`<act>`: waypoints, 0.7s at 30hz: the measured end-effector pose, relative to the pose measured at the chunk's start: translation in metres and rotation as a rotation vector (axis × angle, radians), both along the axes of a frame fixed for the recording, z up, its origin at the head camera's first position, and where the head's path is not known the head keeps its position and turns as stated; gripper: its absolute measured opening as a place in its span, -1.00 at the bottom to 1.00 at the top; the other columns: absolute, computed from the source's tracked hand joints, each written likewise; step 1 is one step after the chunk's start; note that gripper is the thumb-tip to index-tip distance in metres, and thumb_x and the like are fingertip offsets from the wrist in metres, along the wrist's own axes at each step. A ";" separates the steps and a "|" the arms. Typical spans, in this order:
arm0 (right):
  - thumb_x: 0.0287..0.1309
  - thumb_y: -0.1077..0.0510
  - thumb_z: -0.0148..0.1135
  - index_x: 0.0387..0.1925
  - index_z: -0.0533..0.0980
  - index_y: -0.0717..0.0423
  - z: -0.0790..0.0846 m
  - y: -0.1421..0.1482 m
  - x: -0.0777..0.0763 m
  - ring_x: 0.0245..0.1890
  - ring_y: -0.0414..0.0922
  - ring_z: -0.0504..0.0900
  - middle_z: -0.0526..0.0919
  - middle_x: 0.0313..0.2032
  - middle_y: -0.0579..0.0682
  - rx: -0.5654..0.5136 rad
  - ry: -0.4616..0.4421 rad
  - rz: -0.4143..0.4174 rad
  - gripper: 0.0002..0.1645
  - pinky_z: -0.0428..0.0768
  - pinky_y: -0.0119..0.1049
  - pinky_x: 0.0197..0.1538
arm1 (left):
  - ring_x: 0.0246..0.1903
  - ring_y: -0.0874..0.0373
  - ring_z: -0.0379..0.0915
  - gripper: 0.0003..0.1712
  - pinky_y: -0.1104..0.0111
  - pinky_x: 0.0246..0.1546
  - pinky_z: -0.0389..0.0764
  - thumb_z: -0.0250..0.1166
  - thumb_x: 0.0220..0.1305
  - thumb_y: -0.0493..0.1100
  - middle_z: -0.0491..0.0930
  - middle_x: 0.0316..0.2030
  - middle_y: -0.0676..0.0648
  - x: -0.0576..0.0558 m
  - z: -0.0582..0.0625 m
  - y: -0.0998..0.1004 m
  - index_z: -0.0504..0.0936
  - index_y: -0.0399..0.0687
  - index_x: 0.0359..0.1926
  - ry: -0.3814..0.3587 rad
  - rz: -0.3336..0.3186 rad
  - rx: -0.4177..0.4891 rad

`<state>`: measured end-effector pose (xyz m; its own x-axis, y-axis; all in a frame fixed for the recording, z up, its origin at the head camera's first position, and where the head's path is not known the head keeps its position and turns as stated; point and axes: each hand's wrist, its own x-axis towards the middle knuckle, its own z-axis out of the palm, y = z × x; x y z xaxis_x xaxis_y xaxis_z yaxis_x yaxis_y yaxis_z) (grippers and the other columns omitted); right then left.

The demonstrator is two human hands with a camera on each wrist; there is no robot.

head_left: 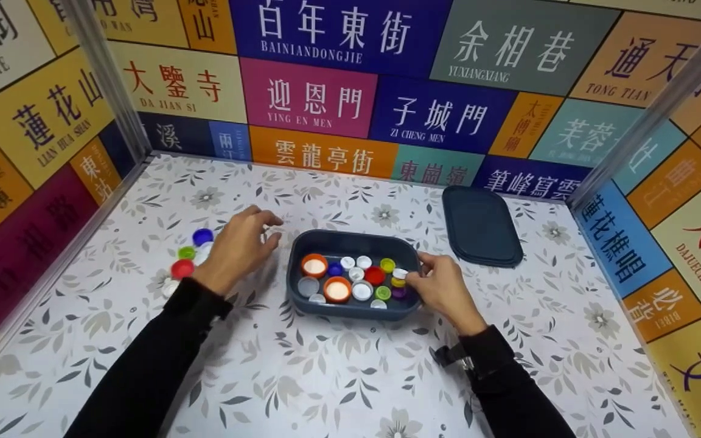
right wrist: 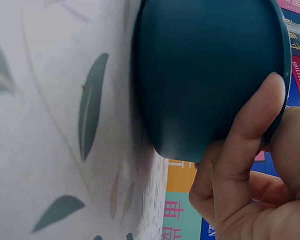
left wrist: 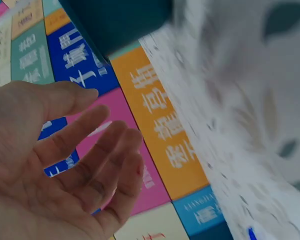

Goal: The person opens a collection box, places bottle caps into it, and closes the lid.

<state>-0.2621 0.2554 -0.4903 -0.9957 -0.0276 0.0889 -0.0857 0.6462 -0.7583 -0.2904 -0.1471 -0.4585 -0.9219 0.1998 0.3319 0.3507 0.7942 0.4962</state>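
A dark blue-grey plastic box stands upright on the table and holds several bottle caps, among them an orange cap and a red cap. My right hand pinches the box's right end; in the right wrist view its finger lies on the outer wall with the thumb side over the rim. Left of the box, my left hand hovers with relaxed, slightly bent fingers and nothing in them. Close beside it lie a blue cap, a green cap, another red cap and white ones, partly hidden by the hand.
A dark lid lies flat behind the right hand. The table cover has a leaf and flower print. Panels with Chinese street names rise at the back and both sides.
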 end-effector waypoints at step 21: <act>0.24 0.29 0.43 0.47 0.67 0.34 -0.001 0.000 -0.001 -0.45 -0.20 0.55 0.60 -0.37 -0.03 -0.016 -0.027 -0.018 -0.26 0.46 -0.45 -0.46 | 0.24 -0.59 0.59 -0.43 -0.53 0.32 0.56 0.35 0.54 -0.07 0.61 0.25 -0.58 -0.010 -0.023 -0.085 0.69 -0.34 0.40 -0.256 0.325 -0.129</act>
